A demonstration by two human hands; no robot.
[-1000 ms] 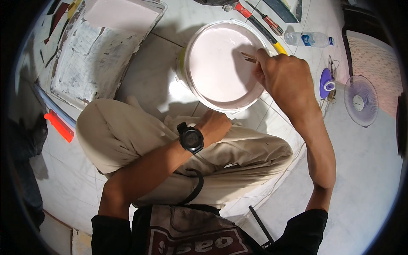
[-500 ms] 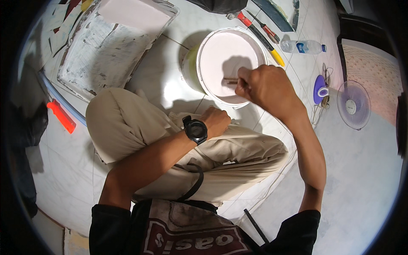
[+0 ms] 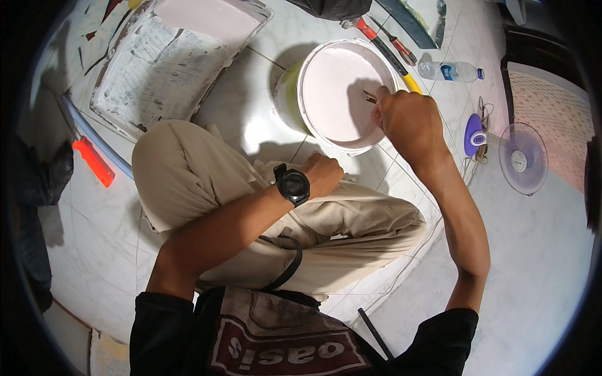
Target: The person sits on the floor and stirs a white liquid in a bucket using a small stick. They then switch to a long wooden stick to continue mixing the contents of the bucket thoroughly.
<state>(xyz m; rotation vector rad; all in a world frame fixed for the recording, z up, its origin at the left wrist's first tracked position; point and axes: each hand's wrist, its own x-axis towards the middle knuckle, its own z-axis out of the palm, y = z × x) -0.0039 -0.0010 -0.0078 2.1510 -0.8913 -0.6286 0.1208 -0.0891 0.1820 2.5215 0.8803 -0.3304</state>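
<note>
My right hand (image 3: 409,128) is closed on a thin brown stick (image 3: 369,96) over the right part of a round bucket (image 3: 288,94) filled with pale pink paint (image 3: 332,75); how far the stick sits in the paint is hard to tell. My left hand (image 3: 321,173), below the bucket with a black watch (image 3: 293,184) on the wrist, rests with curled fingers on my crossed, beige-trousered legs (image 3: 182,169); whether anything is in it is hidden.
A paint-smeared tray (image 3: 157,69) with pink paint lies upper left, an orange-handled tool (image 3: 94,163) left. Behind the bucket are a red-and-yellow-handled tool (image 3: 389,56), a screwdriver (image 3: 401,49) and water bottle (image 3: 450,71). A fan (image 3: 520,156) with trailing cords is at right.
My right hand and the stick swung down-left across the paint half a second ago and are now back up and right. The whole view has shifted slightly; my left hand stays on my legs.
</note>
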